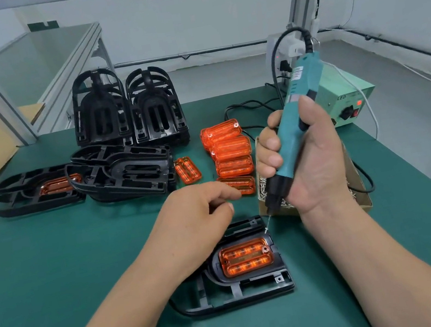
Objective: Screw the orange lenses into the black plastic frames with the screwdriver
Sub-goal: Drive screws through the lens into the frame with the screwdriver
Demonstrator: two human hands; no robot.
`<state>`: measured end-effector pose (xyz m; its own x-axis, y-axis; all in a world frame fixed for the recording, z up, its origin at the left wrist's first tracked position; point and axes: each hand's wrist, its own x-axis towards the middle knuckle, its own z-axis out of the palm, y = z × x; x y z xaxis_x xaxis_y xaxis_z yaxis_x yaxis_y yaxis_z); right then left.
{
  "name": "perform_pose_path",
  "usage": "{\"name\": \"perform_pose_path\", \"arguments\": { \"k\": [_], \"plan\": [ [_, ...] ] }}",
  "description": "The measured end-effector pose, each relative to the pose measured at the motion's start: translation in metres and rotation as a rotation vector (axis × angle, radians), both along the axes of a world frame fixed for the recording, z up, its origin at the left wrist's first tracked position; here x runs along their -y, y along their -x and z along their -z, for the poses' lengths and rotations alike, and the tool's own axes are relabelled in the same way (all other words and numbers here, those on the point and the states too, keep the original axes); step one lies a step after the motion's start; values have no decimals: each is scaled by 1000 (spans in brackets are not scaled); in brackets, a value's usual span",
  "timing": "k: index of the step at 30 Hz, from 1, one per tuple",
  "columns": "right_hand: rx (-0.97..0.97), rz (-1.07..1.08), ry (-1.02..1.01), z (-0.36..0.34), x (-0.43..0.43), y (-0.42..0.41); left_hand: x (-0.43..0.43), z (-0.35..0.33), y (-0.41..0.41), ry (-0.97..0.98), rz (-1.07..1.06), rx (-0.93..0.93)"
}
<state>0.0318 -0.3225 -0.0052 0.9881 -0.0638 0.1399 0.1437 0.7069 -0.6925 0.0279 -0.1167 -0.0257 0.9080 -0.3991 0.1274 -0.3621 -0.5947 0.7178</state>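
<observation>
A black plastic frame (239, 288) lies on the green mat near me with an orange lens (244, 256) seated in it. My right hand (305, 159) grips a teal electric screwdriver (290, 127). Its bit carries a small screw (266, 230) just above the frame's top right corner. My left hand (198, 218) hovers over the frame's upper left part with curled fingers, thumb and forefinger close together; whether they pinch anything I cannot tell.
Loose orange lenses (231, 154) are piled mid-table. A cardboard box of screws (361, 195) sits behind my right hand. Stacks of black frames (128, 115) stand at the back, one frame with a lens (38, 191) lies left. A green power unit (347, 99) is at right.
</observation>
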Motion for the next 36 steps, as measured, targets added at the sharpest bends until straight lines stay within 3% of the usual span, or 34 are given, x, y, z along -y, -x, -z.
{"name": "perform_pose_path", "arguments": {
  "k": [21, 26, 32, 36],
  "plan": [
    [148, -217, 192, -3, -18, 19, 6, 7, -1, -98, 21, 47],
    [270, -279, 260, -4, -24, 25, 7, 3, 2, -106, 26, 22],
    [434, -313, 495, -1, -35, 34, 9, -16, 12, -89, 51, -16],
    [443, -330, 493, -2, -35, 35, 10, -18, 12, -97, 57, -31]
  ]
}}
